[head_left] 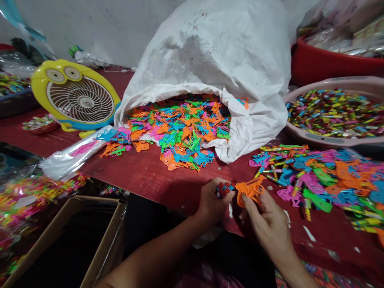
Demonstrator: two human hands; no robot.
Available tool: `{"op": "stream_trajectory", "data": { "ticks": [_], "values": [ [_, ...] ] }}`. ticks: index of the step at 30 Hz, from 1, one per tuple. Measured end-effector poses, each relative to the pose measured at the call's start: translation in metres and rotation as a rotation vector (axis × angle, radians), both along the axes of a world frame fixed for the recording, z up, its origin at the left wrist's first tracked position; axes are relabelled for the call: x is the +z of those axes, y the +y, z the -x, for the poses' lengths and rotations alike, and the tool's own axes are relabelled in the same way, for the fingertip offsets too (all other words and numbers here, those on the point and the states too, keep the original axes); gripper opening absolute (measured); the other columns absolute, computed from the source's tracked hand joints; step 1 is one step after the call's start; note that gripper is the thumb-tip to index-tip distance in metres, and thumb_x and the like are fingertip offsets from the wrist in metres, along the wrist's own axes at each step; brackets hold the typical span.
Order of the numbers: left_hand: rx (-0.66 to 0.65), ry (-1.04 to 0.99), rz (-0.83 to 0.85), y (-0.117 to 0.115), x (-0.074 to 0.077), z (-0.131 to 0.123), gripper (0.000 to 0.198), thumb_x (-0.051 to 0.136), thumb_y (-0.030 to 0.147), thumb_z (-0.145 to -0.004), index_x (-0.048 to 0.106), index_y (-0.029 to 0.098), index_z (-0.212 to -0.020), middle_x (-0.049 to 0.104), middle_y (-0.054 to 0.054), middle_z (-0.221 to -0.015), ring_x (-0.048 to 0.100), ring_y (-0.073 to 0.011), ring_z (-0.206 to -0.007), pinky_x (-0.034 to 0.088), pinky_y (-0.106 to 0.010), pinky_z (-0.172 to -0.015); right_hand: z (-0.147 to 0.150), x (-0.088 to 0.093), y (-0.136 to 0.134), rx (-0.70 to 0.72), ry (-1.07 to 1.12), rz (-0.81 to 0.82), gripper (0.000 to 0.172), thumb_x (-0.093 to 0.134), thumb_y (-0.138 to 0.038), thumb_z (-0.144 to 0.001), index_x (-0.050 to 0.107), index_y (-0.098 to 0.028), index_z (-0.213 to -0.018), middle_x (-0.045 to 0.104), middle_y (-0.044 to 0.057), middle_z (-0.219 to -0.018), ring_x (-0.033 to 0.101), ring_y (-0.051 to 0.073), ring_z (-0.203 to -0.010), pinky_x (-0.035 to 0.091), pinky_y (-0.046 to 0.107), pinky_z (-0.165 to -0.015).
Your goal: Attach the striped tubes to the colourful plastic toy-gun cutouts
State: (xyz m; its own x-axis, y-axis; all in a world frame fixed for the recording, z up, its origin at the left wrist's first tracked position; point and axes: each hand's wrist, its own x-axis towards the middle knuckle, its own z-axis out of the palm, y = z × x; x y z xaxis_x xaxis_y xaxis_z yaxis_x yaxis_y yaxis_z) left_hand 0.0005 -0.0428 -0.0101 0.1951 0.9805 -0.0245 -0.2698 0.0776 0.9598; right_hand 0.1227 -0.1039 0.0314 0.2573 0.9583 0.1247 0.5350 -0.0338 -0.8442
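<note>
Here, at the red table [135,176], the left hand [211,206] grips red-and-blue pieces [225,189] too bunched to count, while the right hand [271,222] pinches at least one orange plastic mesh piece [249,191] just beside them, before one white sack [216,52].

No text, label, brand, number or sign is legible anywhere in view. The reddish-brown flecks [196,22] on the white sack [240,52] form no readable characters, and the hub [86,102] of the yellow fan [57,114] shows detail too small to read. The red-and-blue pieces [225,189] in the left hand [211,204] may carry print, but size and blur prevent confirmation.
</note>
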Motion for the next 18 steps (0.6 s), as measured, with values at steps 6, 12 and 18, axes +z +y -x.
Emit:
{"op": "stream_trajectory", "data": {
  "ticks": [6,12,18],
  "values": [
    [0.042,0.106,-0.158,-0.001,-0.005,0.001,0.006,0.064,0.018,-0.075,0.063,0.016,-0.080,0.054,0.004,-0.064,0.044,-0.0087,-0.058,0.037,-0.021,-0.056,0.005,0.004,0.001,0.002,-0.024,0.023,0.019,0.051,-0.041,-0.094,0.052,-0.023,-0.087,0.060,-0.002,-0.062,0.059,0.014,-0.049,0.044,0.023,-0.044],
    [0.104,0.290,-0.481,-0.003,-0.006,0.007,0.004,0.063,0.020,-0.078,0.064,0.017,-0.081,0.066,-0.001,-0.072,0.058,-0.0134,-0.066,0.046,-0.025,-0.067,0.001,0.016,0.010,0.066,-0.066,0.003,0.021,0.049,-0.040,-0.094,0.048,-0.024,-0.079,0.060,-0.003,-0.057,0.057,0.014,-0.045,0.042,0.024,-0.044],
    [0.123,0.408,-0.626,-0.005,-0.010,0.007,0.011,0.058,0.014,-0.080,0.066,0.019,-0.086,0.072,-0.006,-0.081,0.065,-0.0189,-0.076,0.048,-0.030,-0.076,-0.007,0.012,0.013,0.121,-0.028,0.011,0.021,0.050,-0.042,-0.094,0.052,-0.023,-0.084,0.063,-0.001,-0.060,0.060,0.015,-0.051,0.046,0.026,-0.051]
  ]
}}
